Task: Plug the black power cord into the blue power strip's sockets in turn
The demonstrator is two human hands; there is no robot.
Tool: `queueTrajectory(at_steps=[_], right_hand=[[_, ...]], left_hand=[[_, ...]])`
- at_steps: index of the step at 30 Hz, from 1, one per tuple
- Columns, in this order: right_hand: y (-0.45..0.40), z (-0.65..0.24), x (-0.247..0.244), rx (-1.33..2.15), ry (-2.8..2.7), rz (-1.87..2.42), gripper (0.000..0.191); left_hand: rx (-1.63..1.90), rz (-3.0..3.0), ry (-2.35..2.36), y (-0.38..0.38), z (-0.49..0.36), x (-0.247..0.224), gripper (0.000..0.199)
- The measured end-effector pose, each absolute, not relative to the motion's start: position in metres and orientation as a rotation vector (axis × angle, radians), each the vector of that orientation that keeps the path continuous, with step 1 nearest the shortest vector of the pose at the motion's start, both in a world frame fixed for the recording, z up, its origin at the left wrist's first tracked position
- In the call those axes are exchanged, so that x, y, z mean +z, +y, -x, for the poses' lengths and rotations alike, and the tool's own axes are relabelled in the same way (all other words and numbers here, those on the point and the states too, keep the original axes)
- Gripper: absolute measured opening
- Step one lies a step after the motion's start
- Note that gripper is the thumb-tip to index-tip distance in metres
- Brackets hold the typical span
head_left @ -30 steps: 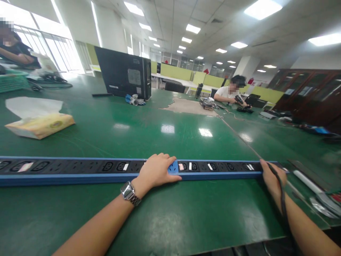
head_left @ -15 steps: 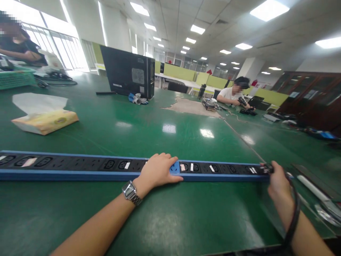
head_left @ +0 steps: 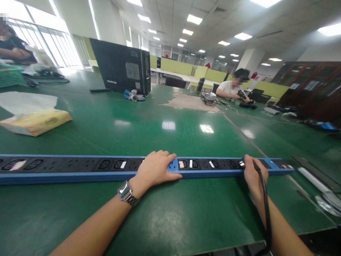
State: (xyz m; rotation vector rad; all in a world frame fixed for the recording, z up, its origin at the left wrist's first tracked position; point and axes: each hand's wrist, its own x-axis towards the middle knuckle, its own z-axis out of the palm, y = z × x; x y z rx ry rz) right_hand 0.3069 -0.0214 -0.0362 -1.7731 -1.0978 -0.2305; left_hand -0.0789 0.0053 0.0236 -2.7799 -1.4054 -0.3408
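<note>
A long blue power strip (head_left: 87,176) with black sockets and small white labels lies across the green table. My left hand (head_left: 156,167), with a metal watch (head_left: 125,191) on the wrist, grips the strip near its middle, beside a blue socket (head_left: 173,165). Its fingers go over the far edge and the thumb is on the near side. Toward the right end, my right hand (head_left: 254,176) is closed on the plug of a black cable (head_left: 266,213), over the sockets. The plug is mostly hidden by the fingers. The cable hangs down along the right forearm.
A tissue box (head_left: 39,122) stands at the left, a green basket (head_left: 10,75) behind it. Farther back are a black computer case (head_left: 119,67) and gloves (head_left: 134,95). One person (head_left: 231,87) sits across the table; another (head_left: 13,44) is at far left. A white bar (head_left: 314,183) lies right.
My right hand has moved left along the strip with the cable's plug, uncovering the strip's right end. My left hand stays on the strip. The camera view has shifted slightly.
</note>
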Motion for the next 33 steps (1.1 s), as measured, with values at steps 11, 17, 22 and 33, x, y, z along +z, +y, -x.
queueTrajectory(at_steps=[11, 17, 22, 33], right_hand=[[-0.024, -0.301, -0.028, -0.302, -1.19, 1.998, 0.05], [-0.024, -0.31, -0.031, -0.292, -1.242, 1.924, 0.052], [-0.017, -0.31, -0.031, -0.301, -1.248, 1.897, 0.047], [-0.021, -0.322, -0.043, -0.309, -1.403, 1.782, 0.048]], left_hand=[[-0.352, 2.786, -1.416, 0.006, 0.08, 0.021, 0.065], [-0.36, 2.807, -1.433, 0.005, 0.081, 0.023, 0.066], [-0.379, 2.806, -1.435, 0.006, 0.081, 0.021, 0.066], [-0.34, 2.812, -1.427, 0.005, 0.081, 0.024, 0.067]])
